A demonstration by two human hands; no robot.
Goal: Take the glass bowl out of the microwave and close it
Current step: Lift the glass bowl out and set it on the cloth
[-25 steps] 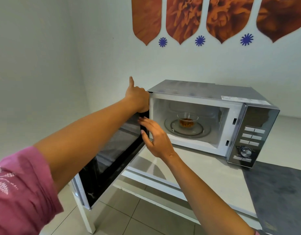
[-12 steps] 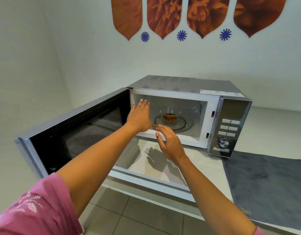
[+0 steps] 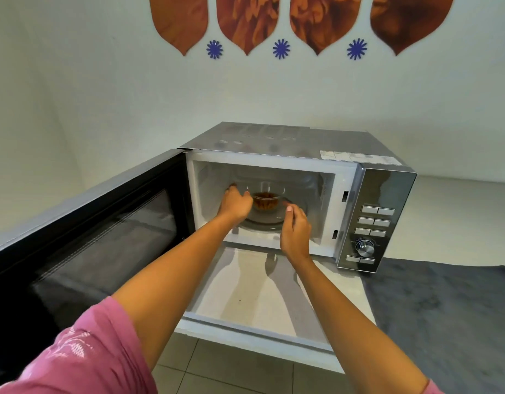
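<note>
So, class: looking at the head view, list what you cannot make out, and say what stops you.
- Left side of the glass bowl: hidden by the left hand, so contact is unclear.
- What the brown contents are: too small.
- Right hand: seen from the back, fingertips hidden, grip unclear.
- Microwave button labels: too small and blurred.
- Open door's lower left: cut off by the frame edge and the pink sleeve.

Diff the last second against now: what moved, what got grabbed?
The left hand let go of the door and went into the microwave, now at the left side of the glass bowl. The right hand followed toward the bowl's right side. Neither clearly grips it yet. The door swung wider. The bowl stayed on the turntable.
</note>
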